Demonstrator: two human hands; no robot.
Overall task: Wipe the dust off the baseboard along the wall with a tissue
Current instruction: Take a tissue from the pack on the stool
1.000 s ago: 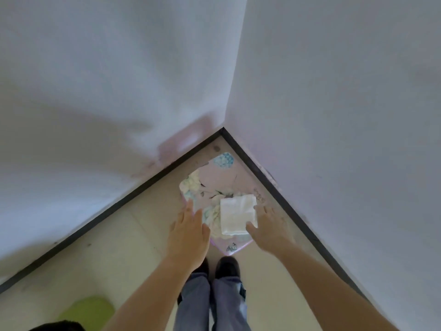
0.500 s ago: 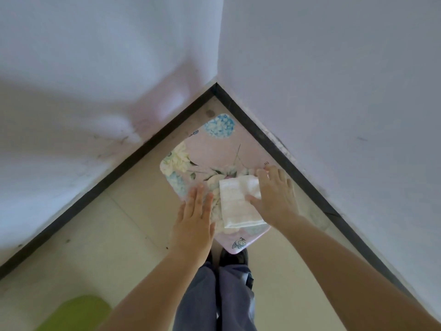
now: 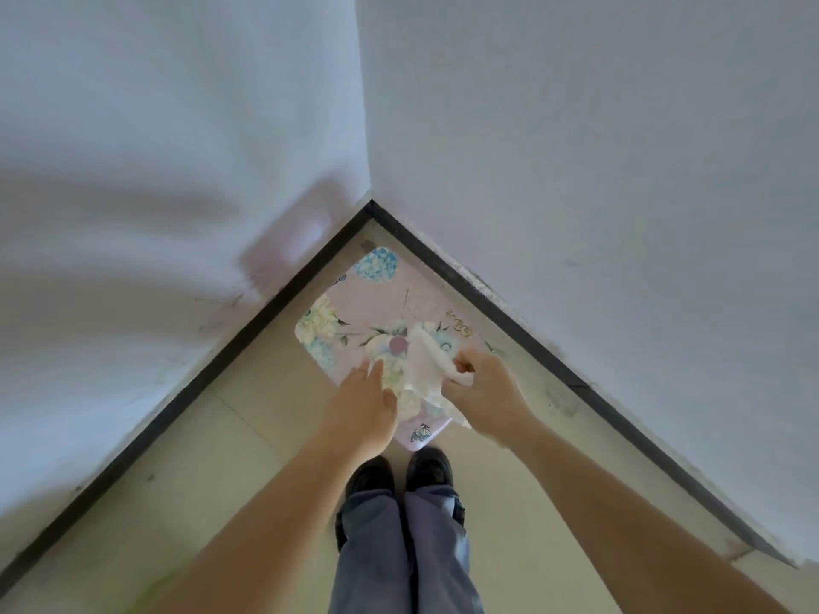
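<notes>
Tissue (image 3: 423, 370): crumpled, pinched in right hand (image 3: 485, 387), just above floral stool (image 3: 381, 303), centre.
Left hand (image 3: 361, 407): flat, empty, beside tissue.
Baseboard (image 3: 509, 325): dark strip, far, untouched.
Risk: thin tissue could tear on chipped wall edge; stool blocks corner.

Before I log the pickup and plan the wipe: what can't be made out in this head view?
All head view:
Dust on the baseboard: too fine, and the left wall is blurred.
Both baseboard ends: cut off by the frame edges.
Under the pink floral top: hidden by the top itself.
Left hand: touching the top or hovering, unclear.
Right hand: fingertips buried in the tissue it grips.
</notes>
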